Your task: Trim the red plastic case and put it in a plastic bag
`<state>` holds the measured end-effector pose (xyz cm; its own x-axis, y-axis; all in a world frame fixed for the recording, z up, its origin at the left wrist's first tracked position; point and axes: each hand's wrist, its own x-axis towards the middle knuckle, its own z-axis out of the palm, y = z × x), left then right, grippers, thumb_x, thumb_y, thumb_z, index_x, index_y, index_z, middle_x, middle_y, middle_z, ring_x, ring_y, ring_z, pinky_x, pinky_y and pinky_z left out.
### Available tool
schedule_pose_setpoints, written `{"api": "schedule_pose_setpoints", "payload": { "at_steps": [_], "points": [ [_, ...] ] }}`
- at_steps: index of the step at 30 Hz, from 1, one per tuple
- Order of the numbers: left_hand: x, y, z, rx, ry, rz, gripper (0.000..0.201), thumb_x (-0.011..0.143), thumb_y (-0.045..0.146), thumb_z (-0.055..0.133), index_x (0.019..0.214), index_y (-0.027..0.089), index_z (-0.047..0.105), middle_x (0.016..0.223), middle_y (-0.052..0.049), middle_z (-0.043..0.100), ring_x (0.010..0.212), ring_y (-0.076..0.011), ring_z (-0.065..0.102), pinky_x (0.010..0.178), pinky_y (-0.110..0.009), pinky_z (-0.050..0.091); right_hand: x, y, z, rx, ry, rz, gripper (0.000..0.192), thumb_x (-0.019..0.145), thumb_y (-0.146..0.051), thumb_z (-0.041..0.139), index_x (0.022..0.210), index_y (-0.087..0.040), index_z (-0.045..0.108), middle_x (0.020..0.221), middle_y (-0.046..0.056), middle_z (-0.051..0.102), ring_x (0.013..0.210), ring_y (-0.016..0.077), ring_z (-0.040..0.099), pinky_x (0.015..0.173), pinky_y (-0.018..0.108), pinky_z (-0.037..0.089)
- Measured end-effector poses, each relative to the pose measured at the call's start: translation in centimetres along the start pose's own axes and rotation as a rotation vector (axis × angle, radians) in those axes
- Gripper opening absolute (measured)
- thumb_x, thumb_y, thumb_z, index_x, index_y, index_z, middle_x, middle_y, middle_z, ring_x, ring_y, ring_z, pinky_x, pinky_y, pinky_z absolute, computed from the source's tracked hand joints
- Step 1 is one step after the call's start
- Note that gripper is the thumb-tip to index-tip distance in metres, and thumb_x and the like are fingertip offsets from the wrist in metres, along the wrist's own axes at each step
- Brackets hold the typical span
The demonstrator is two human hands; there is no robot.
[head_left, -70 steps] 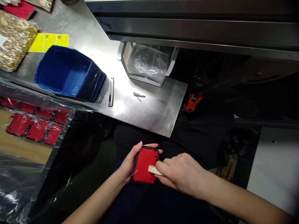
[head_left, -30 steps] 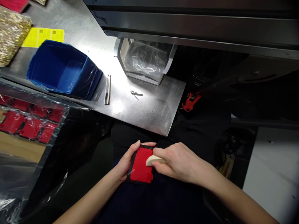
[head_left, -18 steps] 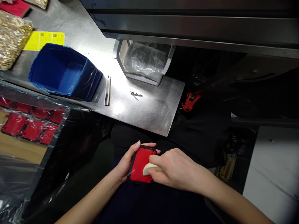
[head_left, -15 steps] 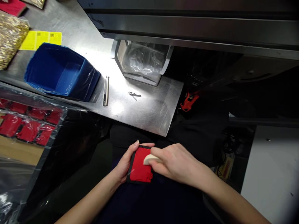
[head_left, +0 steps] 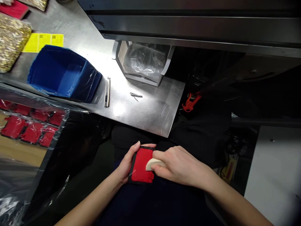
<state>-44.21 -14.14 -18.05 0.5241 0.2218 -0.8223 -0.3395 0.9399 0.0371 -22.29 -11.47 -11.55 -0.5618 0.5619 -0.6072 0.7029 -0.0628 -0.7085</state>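
Red part [head_left: 140, 164] held on lap, below table [head_left: 150, 110] edge. Left hand [head_left: 128, 163] grip wraps its left edge; right hand [head_left: 178, 166] grip pinches pale block [head_left: 151, 163], tip on part. Farther: knife [head_left: 107, 93], tweezers [head_left: 135, 95], blue bin [head_left: 63, 72], lined box [head_left: 144, 61]

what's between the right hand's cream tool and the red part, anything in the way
Nothing visible. The right hand presses the cream tool straight onto the red part's face, while the left hand grips only its left and top edges.
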Motion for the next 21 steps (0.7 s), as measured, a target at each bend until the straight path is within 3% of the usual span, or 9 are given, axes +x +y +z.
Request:
{"api": "schedule_pose_setpoints", "payload": {
  "at_steps": [6,10,15,21],
  "points": [
    [0.04,0.08,-0.23,-0.044,-0.042,-0.010,0.060,0.101,0.058,0.055,0.133,0.009,0.066,0.104,-0.021,0.073,0.081,-0.0281,0.071,0.074,-0.036,0.060,0.47,0.17,0.00,0.052,-0.003,-0.018,0.017,0.097,-0.037,0.052,0.089,-0.023,0.057,0.066,-0.006,0.052,0.056,0.0080,0.038,0.059,0.027,0.019],
    [-0.11,0.07,-0.11,-0.036,-0.068,0.009,0.061,0.096,0.058,0.062,0.133,0.008,0.066,0.117,-0.023,0.070,0.099,-0.0345,0.070,0.086,-0.042,0.059,0.32,0.12,0.36,0.065,-0.005,-0.018,0.019,0.096,-0.038,0.054,0.086,-0.022,0.056,0.063,-0.006,0.047,0.055,0.0079,0.034,0.059,0.028,0.018],
    [0.01,0.04,-0.36,-0.016,-0.057,0.019,0.060,0.096,0.056,0.063,0.133,0.009,0.066,0.109,-0.022,0.072,0.084,-0.0277,0.071,0.075,-0.034,0.059,0.28,0.12,0.36,0.073,0.028,0.003,0.017,0.097,-0.038,0.052,0.091,-0.024,0.060,0.068,-0.005,0.053,0.057,0.0088,0.038,0.060,0.027,0.020],
    [0.01,0.08,-0.31,-0.027,-0.086,0.000,0.061,0.098,0.056,0.058,0.135,0.007,0.064,0.121,-0.025,0.069,0.103,-0.0363,0.069,0.087,-0.042,0.058,0.40,-0.09,0.28,0.060,0.013,-0.008,0.018,0.095,-0.037,0.055,0.087,-0.022,0.060,0.065,-0.005,0.051,0.056,0.0094,0.037,0.059,0.028,0.019]
  ]
}}
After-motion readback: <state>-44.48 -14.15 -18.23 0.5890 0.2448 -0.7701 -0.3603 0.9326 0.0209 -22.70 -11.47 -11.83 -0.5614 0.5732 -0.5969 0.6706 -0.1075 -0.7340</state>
